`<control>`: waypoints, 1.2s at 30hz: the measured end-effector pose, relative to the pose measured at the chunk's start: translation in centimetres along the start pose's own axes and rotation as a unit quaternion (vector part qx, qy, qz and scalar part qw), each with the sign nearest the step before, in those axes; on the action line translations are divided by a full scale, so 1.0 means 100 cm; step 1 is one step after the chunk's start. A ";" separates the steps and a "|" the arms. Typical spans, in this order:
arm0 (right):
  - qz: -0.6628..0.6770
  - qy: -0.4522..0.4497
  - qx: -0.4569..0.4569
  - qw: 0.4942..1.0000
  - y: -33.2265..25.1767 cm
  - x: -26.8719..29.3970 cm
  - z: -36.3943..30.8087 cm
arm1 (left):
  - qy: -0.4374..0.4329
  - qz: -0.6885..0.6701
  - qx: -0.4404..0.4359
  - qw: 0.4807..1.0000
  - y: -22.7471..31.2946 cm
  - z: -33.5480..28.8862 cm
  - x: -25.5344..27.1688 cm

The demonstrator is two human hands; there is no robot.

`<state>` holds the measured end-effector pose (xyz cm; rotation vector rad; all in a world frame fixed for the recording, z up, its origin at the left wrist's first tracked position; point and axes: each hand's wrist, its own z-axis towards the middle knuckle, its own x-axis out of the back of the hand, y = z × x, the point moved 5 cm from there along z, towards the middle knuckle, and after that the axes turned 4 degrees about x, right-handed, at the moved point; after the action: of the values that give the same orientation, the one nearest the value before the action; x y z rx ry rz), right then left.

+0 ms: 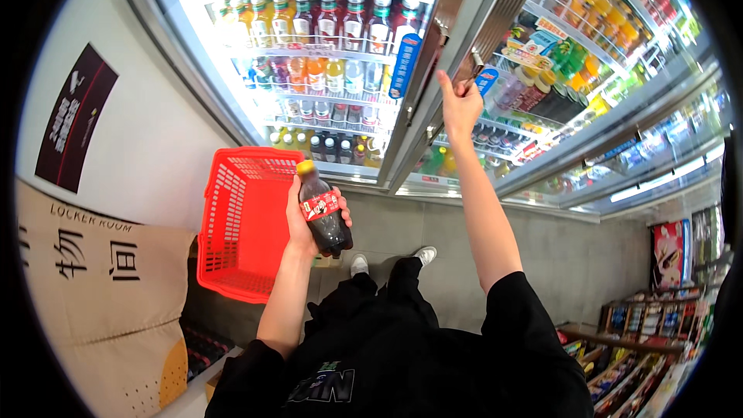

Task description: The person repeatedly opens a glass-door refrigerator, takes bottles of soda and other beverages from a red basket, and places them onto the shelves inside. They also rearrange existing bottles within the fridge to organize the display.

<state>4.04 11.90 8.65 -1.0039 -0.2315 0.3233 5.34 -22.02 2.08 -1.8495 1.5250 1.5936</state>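
Observation:
My left hand (300, 217) is wrapped round a plastic bottle (323, 213) of dark drink with a yellow cap and a red label. The bottle tilts slightly beside the right rim of a red shopping basket (219, 286), whose slotted walls and red floor show. My right arm reaches forward to the glass-door drinks fridge (410, 128). There my right hand (461, 108) has its fingers curled at the door handle (475, 60), with the thumb pointing up. The fingertips are partly hidden.
Shelves of bottled drinks (329, 23) glow behind the glass; more fridge doors (611, 159) run off to the right. A white wall with a dark sign (76, 118) and a beige curtain (108, 294) stand at left. Snack racks (642, 333) are at lower right, over a grey floor (534, 244).

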 end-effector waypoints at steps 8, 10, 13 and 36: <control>-0.012 -0.014 -0.049 0.999 -0.047 0.085 -0.077 | -0.044 0.029 0.090 0.995 -0.039 0.045 -0.016; -0.018 -0.009 -0.060 0.998 -0.057 0.114 -0.099 | -0.049 0.027 0.105 0.993 -0.049 0.056 -0.026; -0.017 0.026 -0.053 0.998 -0.075 0.162 -0.134 | -0.079 0.037 0.136 0.987 -0.064 0.073 -0.039; -0.311 0.268 0.086 0.908 -0.090 0.511 -0.264 | -0.173 0.125 0.363 0.907 -0.195 0.111 -0.129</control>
<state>61.76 5.50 4.78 -0.7612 -0.0109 -0.5088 16.91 1.10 0.85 -0.9477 1.8775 1.1104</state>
